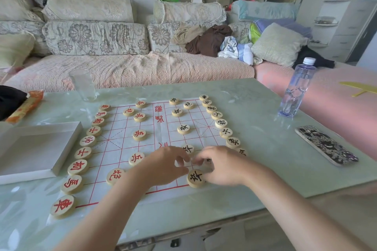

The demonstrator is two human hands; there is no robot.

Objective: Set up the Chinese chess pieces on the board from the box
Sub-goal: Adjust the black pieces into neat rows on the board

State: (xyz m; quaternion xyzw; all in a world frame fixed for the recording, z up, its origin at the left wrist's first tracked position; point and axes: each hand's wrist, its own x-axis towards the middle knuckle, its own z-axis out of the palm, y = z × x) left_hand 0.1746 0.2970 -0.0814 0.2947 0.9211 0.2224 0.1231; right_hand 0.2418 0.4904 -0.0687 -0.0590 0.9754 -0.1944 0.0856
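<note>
The paper board (pixel 122 128) with red lines lies on the table. Red-lettered pieces (pixel 78 167) run in a column down its left edge, and several more stand inside the grid. Black-lettered pieces (pixel 221 123) line the right edge, with others further in. Both hands meet over the board's near right corner. My left hand (pixel 163 167) has its fingers bent toward the gap between the hands; what they touch is hidden. My right hand (pixel 222 165) curls its fingers round a partly hidden black piece (pixel 209 160). Another black piece (pixel 195 177) lies free just below the fingertips.
A white box (pixel 38 149) sits open at the left of the board. A glass (pixel 83 84) stands at the far left, a water bottle (pixel 295 89) at the far right, and a phone (pixel 326 144) lies at the right. A sofa runs behind the table.
</note>
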